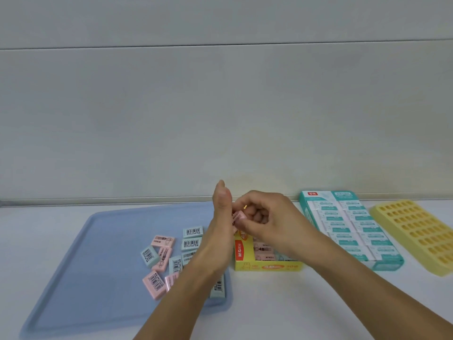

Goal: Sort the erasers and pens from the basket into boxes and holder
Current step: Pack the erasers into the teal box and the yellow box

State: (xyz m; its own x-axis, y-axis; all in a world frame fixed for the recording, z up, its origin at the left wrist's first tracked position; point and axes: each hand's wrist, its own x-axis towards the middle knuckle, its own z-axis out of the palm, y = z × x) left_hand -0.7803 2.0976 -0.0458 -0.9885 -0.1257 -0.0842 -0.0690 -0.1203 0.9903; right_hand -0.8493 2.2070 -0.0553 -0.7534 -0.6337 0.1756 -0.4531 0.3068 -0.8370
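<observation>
Both hands meet above the yellow box (267,265). Right hand (267,217) pinches a pink eraser (238,215) against the straight-fingered left hand (221,209). Loose erasers (163,241) lie on the blue tray (73,266).

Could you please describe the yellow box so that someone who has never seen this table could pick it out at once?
Start from the blue tray of loose erasers on the left. Just off its right edge, under the right hand, sits the yellow box, open-topped, with pink erasers inside. Unlike the teal box of white erasers and the holed yellow holder further right, it has a red label.
</observation>
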